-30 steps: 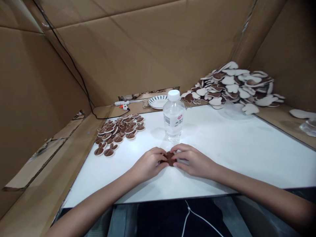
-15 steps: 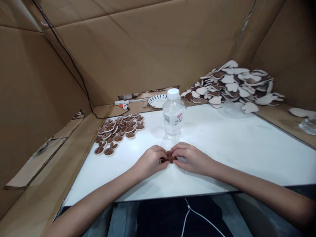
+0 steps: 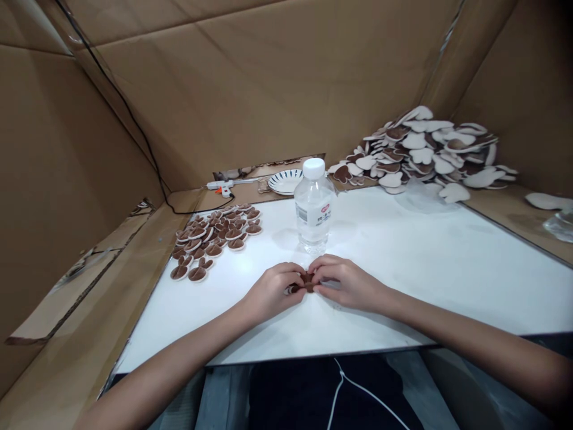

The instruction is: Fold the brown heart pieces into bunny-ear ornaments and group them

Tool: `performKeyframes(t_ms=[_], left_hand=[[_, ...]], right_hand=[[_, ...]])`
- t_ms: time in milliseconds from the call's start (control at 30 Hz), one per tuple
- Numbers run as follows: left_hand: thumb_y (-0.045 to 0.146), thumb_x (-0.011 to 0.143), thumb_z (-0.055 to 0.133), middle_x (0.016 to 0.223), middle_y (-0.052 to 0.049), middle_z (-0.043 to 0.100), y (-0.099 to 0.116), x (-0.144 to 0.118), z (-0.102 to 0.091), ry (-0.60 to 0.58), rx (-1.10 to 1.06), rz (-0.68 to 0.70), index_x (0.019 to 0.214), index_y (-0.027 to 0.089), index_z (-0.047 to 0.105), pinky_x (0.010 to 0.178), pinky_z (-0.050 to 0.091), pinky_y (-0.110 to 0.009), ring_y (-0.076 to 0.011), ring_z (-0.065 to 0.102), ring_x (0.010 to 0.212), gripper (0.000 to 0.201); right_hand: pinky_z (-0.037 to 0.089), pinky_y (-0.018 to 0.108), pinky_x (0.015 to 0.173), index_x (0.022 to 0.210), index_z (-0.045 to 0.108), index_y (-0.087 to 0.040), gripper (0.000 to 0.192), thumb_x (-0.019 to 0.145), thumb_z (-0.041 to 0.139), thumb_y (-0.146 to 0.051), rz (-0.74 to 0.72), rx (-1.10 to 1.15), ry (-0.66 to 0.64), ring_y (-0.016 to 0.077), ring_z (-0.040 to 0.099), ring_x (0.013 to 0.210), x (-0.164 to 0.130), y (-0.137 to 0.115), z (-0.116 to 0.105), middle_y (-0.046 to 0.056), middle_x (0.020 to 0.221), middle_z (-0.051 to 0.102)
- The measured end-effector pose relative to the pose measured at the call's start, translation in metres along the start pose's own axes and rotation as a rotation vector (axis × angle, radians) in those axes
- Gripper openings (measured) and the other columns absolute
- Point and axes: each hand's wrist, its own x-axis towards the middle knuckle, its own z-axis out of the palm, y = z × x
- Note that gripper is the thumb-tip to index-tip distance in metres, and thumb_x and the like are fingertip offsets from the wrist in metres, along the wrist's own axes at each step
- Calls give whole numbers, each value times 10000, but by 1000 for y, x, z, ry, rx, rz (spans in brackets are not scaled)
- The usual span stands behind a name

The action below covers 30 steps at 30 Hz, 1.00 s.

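Note:
Between my two hands, low over the white tabletop, is a small brown fabric piece with a pale edge. My left hand pinches its left side, fingers and thumb closed on it. From the other side my right hand grips the right part with thumb and fingertips. Much of the piece is hidden by the fingers. Just behind the hands stands an upright clear plastic bottle with a white cap.
Several similar brown, white-edged pieces lie heaped at the left. A large pile of white and brown cutouts rises at the back right. Along the back are a glue gun with a black cord and a striped plate. Cardboard walls surround the table.
Both hands stay in place on the brown piece. Its visible middle looks folded or tilted differently, and the pale patch under my right fingers no longer shows.

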Motion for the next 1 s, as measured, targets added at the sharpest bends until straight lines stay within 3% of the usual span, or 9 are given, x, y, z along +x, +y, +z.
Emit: performKeyframes(t_ms=[133, 567, 1000], left_hand=[[145, 773, 635, 927, -51, 707, 1, 1, 0, 23, 51, 30, 770, 166, 676, 805, 520, -299, -176, 636, 880, 46], [128, 770, 614, 813, -37, 697, 3, 3, 0, 22, 70, -2, 756, 166, 671, 747, 494, -291, -166, 610, 789, 69], [103, 750, 595, 734, -31, 667, 3, 5, 7, 68, 109, 46, 699, 164, 643, 706, 494, -275, -153, 585, 723, 92]], right_hand=[[476, 312, 860, 834, 675, -172, 97, 810, 590, -133, -23, -28, 6, 178, 586, 989, -3, 0, 0, 63, 1028, 658], [488, 323, 749, 768, 660, -146, 111, 790, 565, -92, -78, -131, 18, 189, 601, 819, 1, -7, 0, 74, 823, 686], [497, 323, 812, 820, 703, -174, 157, 767, 581, -91, -72, -65, 5, 172, 620, 871, 1, -4, -1, 44, 914, 708]])
